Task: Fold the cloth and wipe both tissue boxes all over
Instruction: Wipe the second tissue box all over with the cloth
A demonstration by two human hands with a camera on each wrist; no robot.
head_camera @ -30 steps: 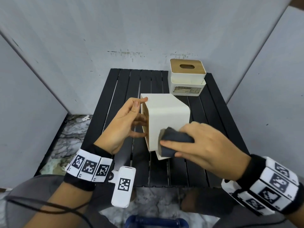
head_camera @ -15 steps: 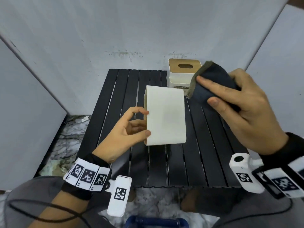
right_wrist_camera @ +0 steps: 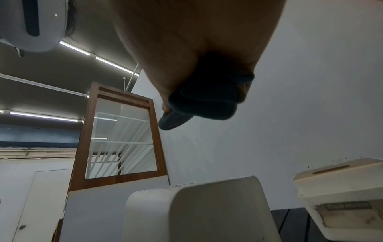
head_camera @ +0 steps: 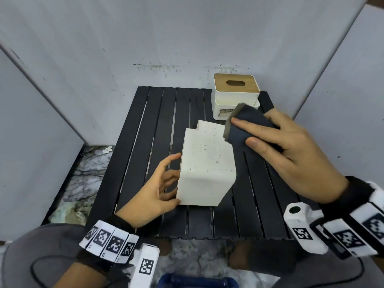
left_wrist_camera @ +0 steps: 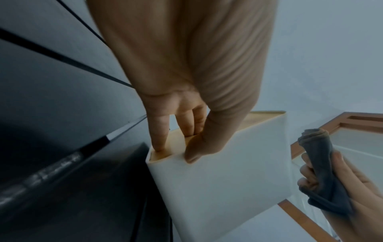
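The left hand [head_camera: 154, 192] grips the near tissue box [head_camera: 205, 169], tipped on the black slatted worktop [head_camera: 259, 194], speckled face upward and seemingly unwiped. Just beyond it, the right hand [head_camera: 291, 150] clutches the folded cloth [head_camera: 243, 125]. Behind, the second tissue box [head_camera: 234, 96] awaits, likely unwiped, against grey walls.

white tissue box [head_camera: 205, 163] flecked with dark specks; dark grey cloth [head_camera: 247, 125]; far box [head_camera: 234, 96] white, tan-lidded; black slatted table [head_camera: 145, 142].
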